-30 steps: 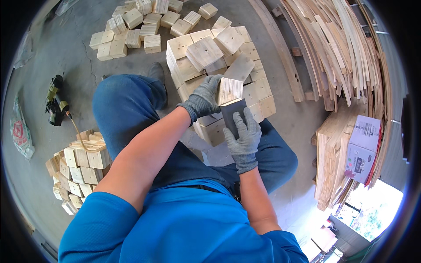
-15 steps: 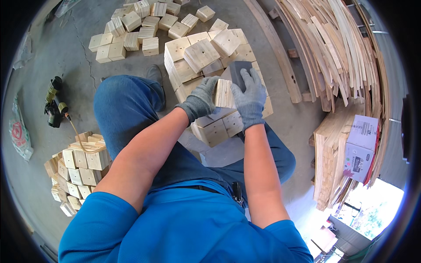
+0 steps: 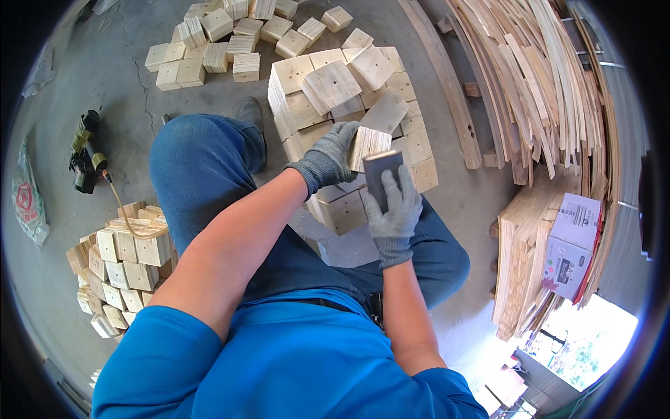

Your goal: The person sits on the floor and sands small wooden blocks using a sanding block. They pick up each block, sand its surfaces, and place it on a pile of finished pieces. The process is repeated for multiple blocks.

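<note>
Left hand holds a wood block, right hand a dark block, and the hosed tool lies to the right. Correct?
No: the head view shows the hosed tool lying to the left. The left hand holds the wood block, the right hand a dark block.

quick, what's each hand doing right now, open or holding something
Left hand: closed, holding a wooden block.
Right hand: closed around a dark grey block.
</note>
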Demonstrator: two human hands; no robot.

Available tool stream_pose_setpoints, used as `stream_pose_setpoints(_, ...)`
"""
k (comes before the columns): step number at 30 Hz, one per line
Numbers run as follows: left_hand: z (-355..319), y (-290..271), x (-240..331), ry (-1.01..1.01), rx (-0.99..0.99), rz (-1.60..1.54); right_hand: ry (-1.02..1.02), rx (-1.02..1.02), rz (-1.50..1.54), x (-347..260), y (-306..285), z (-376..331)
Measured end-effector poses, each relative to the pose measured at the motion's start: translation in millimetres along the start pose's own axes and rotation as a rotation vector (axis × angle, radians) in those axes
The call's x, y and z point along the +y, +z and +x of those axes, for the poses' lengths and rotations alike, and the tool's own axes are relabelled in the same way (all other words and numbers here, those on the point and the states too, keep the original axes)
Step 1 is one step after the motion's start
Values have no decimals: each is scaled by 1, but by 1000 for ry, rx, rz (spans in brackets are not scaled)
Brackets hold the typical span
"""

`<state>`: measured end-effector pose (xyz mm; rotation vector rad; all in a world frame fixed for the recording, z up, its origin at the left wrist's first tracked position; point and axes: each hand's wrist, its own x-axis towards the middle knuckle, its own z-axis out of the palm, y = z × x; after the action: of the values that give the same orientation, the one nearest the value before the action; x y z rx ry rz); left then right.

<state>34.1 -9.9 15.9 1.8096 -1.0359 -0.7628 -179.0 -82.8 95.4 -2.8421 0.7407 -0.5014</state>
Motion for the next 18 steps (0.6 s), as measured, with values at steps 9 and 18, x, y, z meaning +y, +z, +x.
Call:
stream_pose_setpoints(9,4,8,-15,86,47,-3,124,-31,-3,28,34,134)
stream_pose_setpoints(18,0,3,-6,46,20,-18,74,0,26,4,9,38)
